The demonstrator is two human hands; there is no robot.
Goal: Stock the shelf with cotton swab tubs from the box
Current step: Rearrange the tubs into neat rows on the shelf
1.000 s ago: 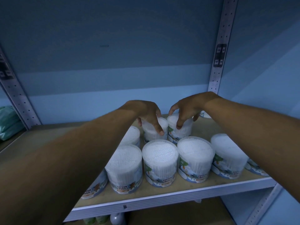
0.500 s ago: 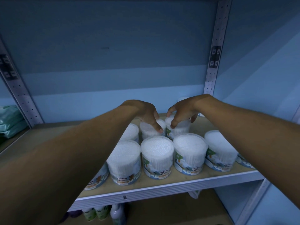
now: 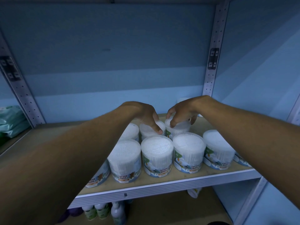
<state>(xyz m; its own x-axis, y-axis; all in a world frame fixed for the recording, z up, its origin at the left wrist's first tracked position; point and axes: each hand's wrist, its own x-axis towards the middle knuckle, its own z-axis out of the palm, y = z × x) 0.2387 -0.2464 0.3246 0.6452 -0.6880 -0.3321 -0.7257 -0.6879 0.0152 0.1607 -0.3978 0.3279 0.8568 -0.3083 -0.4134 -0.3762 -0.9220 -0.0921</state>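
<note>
Placement step: our left hand [image 3: 144, 115] and right hand [image 3: 181, 111], fingers curled over back-row cotton swab tubs [image 3: 177, 127], seat them; next we let go, fetch more.

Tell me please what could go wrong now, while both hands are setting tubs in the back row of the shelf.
1. The forearms reach over the front row; a dipping left arm could knock the front tub off the shelf edge.
2. The right hand grips the back tub only by its lid rim, so it might slip or tilt when released.
3. The left hand and its tub sit tight against neighbours; pushing may shift the rows.
</note>
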